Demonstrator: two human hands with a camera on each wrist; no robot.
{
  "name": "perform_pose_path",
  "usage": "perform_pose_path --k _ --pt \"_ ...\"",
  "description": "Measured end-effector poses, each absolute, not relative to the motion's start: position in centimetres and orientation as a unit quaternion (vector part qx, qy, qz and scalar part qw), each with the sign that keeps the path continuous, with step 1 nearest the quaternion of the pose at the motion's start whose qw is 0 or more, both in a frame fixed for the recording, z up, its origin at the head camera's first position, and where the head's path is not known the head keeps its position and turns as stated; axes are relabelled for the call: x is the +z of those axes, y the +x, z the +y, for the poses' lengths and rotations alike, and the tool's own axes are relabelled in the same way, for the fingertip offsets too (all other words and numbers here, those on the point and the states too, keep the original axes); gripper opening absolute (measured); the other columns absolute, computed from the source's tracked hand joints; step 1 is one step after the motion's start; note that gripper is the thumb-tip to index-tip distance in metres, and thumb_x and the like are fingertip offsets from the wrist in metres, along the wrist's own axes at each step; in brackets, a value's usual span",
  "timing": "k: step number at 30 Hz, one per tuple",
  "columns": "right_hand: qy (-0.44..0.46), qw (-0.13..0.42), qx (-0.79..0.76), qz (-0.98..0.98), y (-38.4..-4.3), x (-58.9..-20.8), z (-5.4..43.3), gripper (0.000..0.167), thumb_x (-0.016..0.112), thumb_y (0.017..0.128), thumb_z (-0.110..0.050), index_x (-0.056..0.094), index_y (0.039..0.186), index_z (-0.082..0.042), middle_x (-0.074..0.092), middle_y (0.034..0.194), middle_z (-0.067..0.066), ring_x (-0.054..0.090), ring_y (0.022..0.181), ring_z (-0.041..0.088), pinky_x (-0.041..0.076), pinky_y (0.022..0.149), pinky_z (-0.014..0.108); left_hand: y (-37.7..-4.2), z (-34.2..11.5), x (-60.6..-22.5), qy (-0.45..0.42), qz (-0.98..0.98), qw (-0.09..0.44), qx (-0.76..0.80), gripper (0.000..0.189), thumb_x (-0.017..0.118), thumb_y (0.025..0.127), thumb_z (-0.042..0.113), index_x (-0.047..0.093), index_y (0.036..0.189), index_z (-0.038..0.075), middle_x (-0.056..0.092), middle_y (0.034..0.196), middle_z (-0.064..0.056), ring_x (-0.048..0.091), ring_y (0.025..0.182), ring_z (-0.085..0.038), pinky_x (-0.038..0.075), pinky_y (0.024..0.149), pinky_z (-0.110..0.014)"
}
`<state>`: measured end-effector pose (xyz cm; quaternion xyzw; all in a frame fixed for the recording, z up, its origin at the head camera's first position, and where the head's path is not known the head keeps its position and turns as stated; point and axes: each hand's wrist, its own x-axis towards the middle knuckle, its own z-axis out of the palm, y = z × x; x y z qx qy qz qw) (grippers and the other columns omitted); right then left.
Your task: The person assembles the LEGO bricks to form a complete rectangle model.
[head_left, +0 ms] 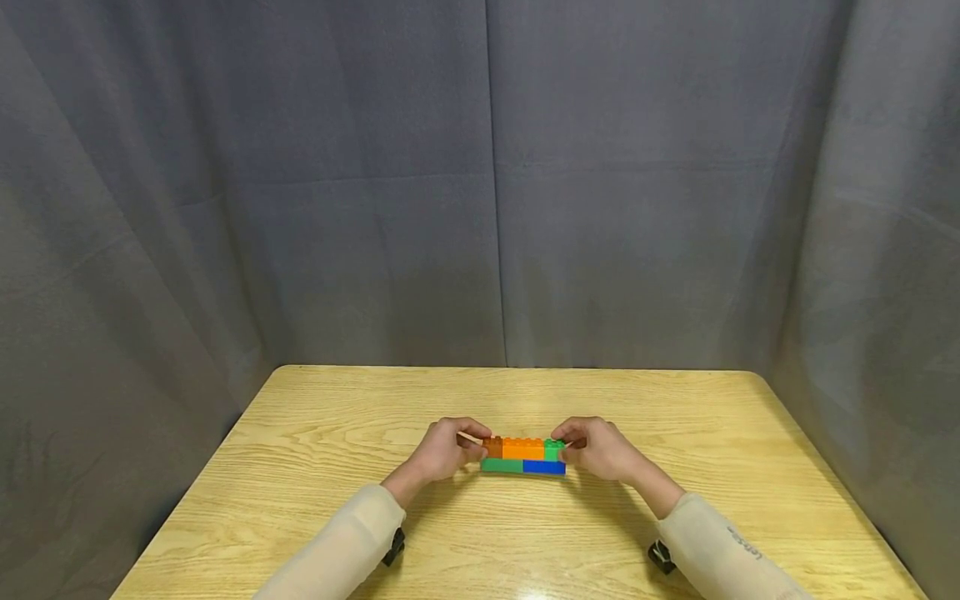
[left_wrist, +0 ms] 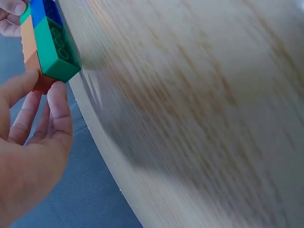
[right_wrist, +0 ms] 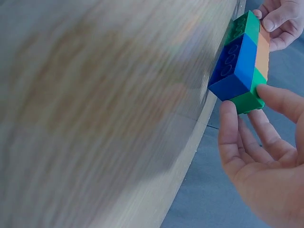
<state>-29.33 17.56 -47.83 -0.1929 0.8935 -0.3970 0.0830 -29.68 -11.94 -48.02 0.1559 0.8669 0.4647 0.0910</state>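
Observation:
Both hands hold one two-layer block of joined toy building bricks over the middle of the table. Its upper row runs from a brown brick (head_left: 492, 450) through an orange brick (head_left: 522, 451) to a light green brick (head_left: 553, 451). Below them are a darker green brick (head_left: 501, 466) and a blue brick (head_left: 544, 467). My left hand (head_left: 442, 450) pinches the brown end between thumb and fingers. At the other end, my right hand (head_left: 600, 450) pinches the light green brick. Hollow undersides of the lower bricks show in both wrist views, with the block raised off the tabletop.
The wooden table (head_left: 337, 433) has rounded far corners. Grey curtains (head_left: 375, 208) hang behind it and along both sides. Small black devices (head_left: 393, 547) sit under the sleeved wrists.

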Motion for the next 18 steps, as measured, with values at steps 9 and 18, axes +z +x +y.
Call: perform_pose_path --k 9,18 --pt "-0.174 0.093 -0.41 0.89 -29.56 -48.16 17.56 0.032 0.076 0.087 -0.007 0.069 0.118 -0.012 0.066 0.123 0.015 0.069 0.099 0.024 0.059 0.074 0.034 -29.71 -11.84 -48.42 0.162 0.869 0.106 0.456 0.043 0.079 0.084 0.006 0.068 0.126 0.006 0.067 0.125 -0.013 0.068 0.102 -0.024 0.059 0.082 -0.033" --pt "-0.145 0.108 -0.412 0.893 -29.75 -48.19 17.46 0.043 0.081 0.08 -0.003 0.069 0.12 -0.012 0.067 0.122 0.013 0.069 0.096 0.02 0.059 0.074 0.033 -29.79 -11.82 -48.46 0.154 0.867 0.12 0.458 0.05 0.08 0.081 0.002 0.066 0.13 0.006 0.064 0.13 -0.014 0.068 0.106 -0.026 0.059 0.083 -0.035"
